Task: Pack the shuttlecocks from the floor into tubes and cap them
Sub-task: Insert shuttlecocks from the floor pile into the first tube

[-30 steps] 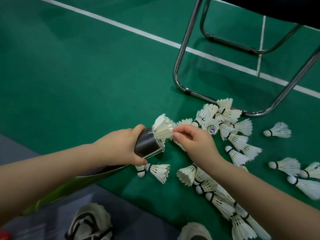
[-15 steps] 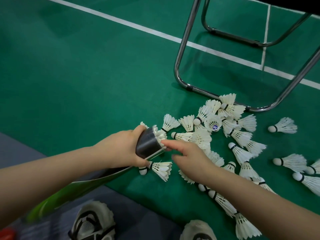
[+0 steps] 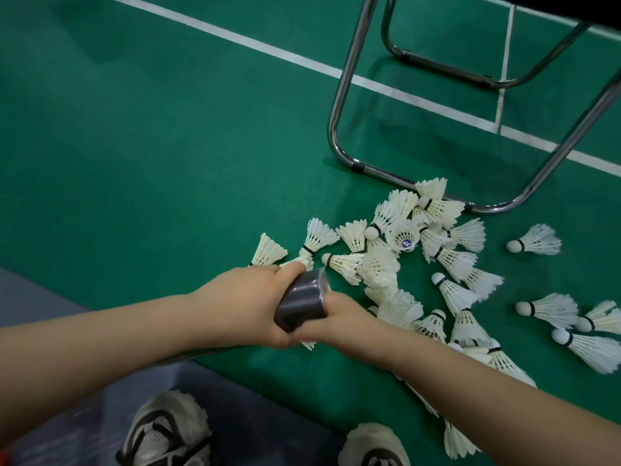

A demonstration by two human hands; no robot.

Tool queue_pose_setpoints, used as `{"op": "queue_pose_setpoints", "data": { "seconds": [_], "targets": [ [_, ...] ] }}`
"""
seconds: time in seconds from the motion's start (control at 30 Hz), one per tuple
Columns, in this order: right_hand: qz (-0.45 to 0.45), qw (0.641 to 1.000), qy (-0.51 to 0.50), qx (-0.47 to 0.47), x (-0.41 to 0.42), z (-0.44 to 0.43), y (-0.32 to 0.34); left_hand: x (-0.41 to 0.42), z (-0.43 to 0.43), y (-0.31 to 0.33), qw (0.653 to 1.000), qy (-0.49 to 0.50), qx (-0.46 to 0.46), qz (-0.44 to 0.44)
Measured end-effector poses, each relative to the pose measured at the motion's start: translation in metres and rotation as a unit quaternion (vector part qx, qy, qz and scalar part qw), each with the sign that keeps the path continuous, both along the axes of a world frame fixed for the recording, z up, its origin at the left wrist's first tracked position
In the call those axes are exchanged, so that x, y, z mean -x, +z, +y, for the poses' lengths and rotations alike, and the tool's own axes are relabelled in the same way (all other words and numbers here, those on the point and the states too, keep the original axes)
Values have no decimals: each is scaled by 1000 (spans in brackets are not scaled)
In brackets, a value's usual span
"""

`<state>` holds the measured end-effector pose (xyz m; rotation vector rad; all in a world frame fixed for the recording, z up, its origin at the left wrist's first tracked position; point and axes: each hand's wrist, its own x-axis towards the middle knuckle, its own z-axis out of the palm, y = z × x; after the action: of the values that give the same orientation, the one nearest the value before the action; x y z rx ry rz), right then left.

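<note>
The tube is clasped near its open mouth by the left hand, whose grip is closed around the dark band. The right hand lies just below and against that grip, fingers curled onto a shuttlecock of which only a few feather tips show under the tube (how firmly it is pinched cannot be told). The loose shuttlecocks are scattered on the floor beyond and to the right of the grip, some reaching the chair frame. They are judged very light and easily crushed: the feather skirts should bend or fray if squeezed, so each is best taken at the cork base or the bound stems. The tube is probably thin-walled and smooth, so a moderate wrap near the mouth should suffice.
</note>
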<state>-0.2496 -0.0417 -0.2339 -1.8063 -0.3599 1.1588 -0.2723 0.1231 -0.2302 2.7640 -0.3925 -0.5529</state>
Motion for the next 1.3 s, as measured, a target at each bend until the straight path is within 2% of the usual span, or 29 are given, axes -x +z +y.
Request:
{"op": "queue_pose_setpoints", "data": {
  "seconds": [0.1,0.2,0.3,0.4,0.5,0.7,0.83,1.03,1.1,1.2,1.3],
  "targets": [
    [-49,983,-156,-80,-11,-5,4,-10,4,-1,999,48,13,13],
    [-112,956,-272,-21,-30,-19,-14,-15,9,-2,997,72,-8,15],
    [-101,970,-198,103,-35,-32,-50,-14,10,-6,997,68,-24,20],
    [-93,973,-117,178,-34,-39,-80,-14,10,-10,998,59,-26,20],
    [-113,967,-108,199,-37,-38,-90,-18,12,-9,998,59,-29,17],
    [-92,969,-81,216,-58,-37,-87,-22,17,-10,997,70,-32,8],
    [-30,977,-146,150,-66,-38,-82,-20,26,-11,996,81,-41,12],
    [40,981,-137,131,-69,-36,-88,-16,31,-14,994,94,-41,21],
    [-8,973,-201,114,-71,-38,-90,-15,32,-14,994,99,-40,20],
    [-101,942,-307,85,-72,-44,-89,-14,36,-14,994,105,-36,18],
    [-129,925,-349,82,-72,-49,-91,-13,37,-14,994,106,-36,16]
  ]
}}
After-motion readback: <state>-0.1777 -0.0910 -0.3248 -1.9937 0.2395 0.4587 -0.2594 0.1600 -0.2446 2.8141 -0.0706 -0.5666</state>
